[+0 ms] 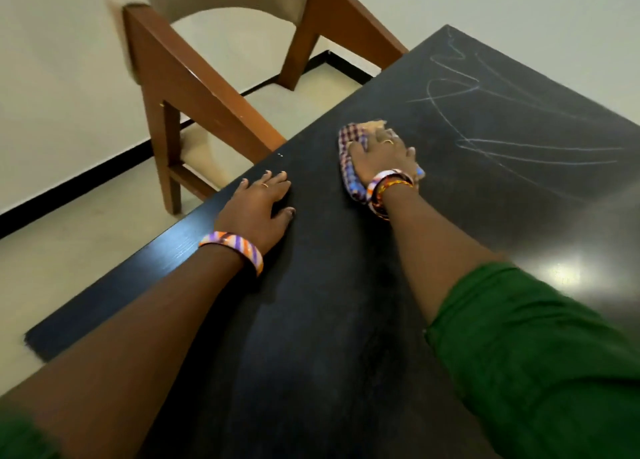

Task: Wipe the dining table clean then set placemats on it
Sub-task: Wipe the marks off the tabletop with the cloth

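Wiping worktop (311, 285) | R hand (381, 157) flat, fingers spread, pressing cloth (349, 167) toward chalk marks (502, 112) | L hand (258, 202) open, flat near edge, prob. bracing | no placemats seen

Both arms extend forward, forearms bare. The left hand (258, 204) lies palm down, fingers (273, 178) straight and slightly spread, thumb out to the side. The right hand (379, 159) reaches farther ahead, palm down, fingers spread and pressing flat. Each wrist carries striped bangles; a green sleeve covers the right upper arm.
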Motion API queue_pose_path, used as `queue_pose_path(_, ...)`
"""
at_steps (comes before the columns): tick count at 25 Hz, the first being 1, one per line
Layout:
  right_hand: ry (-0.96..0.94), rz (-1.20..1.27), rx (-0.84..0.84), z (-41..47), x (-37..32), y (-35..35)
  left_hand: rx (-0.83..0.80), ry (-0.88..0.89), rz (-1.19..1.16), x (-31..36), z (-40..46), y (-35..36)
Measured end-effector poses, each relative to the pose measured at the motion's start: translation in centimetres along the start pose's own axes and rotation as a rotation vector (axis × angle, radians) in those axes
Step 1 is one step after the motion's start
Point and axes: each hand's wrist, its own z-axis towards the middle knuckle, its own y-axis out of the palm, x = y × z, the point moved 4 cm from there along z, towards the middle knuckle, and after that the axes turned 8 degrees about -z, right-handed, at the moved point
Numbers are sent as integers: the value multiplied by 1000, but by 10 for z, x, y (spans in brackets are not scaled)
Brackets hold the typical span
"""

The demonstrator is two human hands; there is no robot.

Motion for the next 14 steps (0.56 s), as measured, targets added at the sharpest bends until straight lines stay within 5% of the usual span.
queue_pose_path(7,-527,47,-33,-120,-114,-1,232,-145,-72,-15,-96,-20)
queue_pose_path(11,-391,59,-9,-172,-54,3,217,-198,13,-19,-136,-10)
queue_pose_path(14,-30,75,-2,-211,36,1,182,-192,100,-12,-167,4)
